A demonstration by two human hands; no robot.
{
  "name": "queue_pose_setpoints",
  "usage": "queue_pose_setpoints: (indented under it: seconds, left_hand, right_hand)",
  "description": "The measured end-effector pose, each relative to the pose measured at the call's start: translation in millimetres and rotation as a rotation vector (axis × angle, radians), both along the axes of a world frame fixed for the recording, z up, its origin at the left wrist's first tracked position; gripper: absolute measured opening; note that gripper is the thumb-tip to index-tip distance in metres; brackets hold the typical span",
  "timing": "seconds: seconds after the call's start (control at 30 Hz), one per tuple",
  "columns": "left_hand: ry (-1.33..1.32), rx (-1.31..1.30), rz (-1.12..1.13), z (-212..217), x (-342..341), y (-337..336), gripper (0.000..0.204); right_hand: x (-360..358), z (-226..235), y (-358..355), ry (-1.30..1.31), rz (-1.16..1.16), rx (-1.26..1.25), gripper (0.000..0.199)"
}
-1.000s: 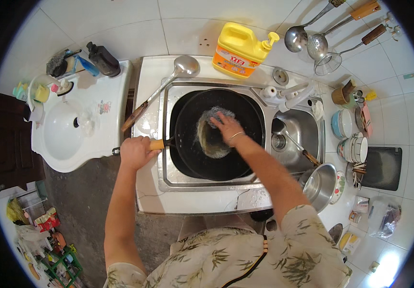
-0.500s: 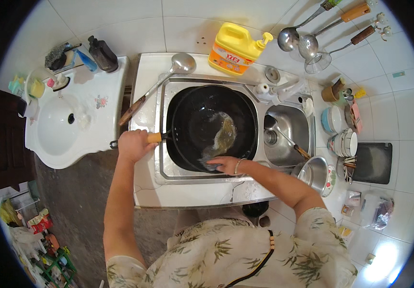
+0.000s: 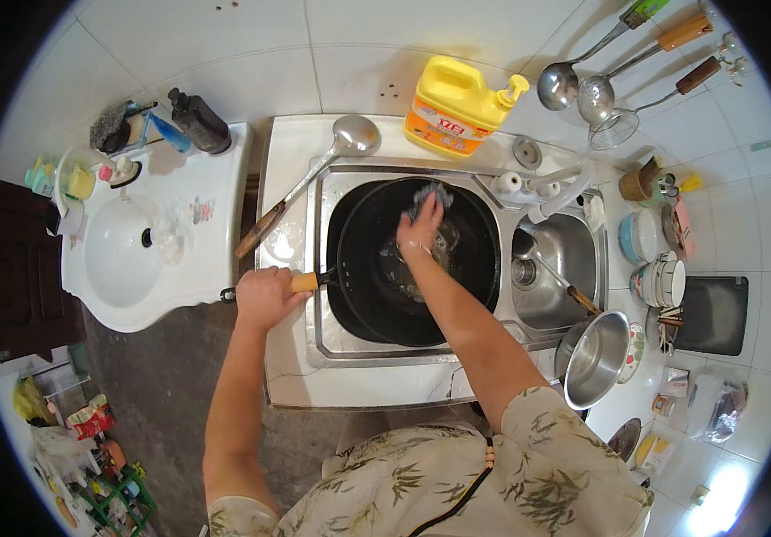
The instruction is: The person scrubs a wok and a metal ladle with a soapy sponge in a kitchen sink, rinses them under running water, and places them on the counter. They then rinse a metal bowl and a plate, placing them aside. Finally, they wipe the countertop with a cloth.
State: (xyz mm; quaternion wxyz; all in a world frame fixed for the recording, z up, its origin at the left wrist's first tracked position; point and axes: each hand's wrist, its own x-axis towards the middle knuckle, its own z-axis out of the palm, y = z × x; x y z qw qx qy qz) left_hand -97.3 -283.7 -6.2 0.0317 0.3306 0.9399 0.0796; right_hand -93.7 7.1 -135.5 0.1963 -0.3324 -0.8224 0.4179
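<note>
A large black wok (image 3: 370,259) sits in the bigger basin of the steel sink (image 3: 376,355). My left hand (image 3: 263,297) is closed around its wooden handle (image 3: 303,282), left of the basin. Inside the wok my right hand (image 3: 417,231) presses a grey scouring pad (image 3: 433,195) against the far inner wall, fingers bent over it. Some foamy liquid (image 3: 403,281) lies in the wok's bottom, partly hidden by my right forearm.
A long ladle (image 3: 300,186) lies on the counter left of the sink. Behind stands a yellow detergent jug (image 3: 459,107). Another ladle (image 3: 557,279) rests in the small basin (image 3: 573,237), beside the faucet (image 3: 560,195). A steel bowl (image 3: 596,360) tilts at the right front.
My right hand has moved with the scouring pad from the wok's near rim to its far inner wall. My left hand keeps hold of the handle. The whole view has shifted slightly.
</note>
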Motion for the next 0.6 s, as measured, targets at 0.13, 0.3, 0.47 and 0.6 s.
queue_pose_setpoints:
  seconds: [0.13, 0.3, 0.47, 0.6]
  left_hand:
    - [0.019, 0.041, 0.002, 2, -2, 5, 0.043]
    - [0.017, 0.035, -0.005, 0, -3, 1, 0.043]
    - [-0.010, -0.002, 0.012, 0, -1, 1, 0.042]
    - [0.004, 0.003, 0.000, -3, -2, 0, 0.041]
  right_hand:
    - [63, -1, 6, -0.492, 0.393, 0.093, 0.068]
    - [60, 58, -28, 0.009, 0.529, -0.076, 0.056]
    - [39, 87, -75, 0.130, 0.650, 0.200, 0.055]
    - [-8, 84, -61, -0.176, 0.678, 0.378, 0.047]
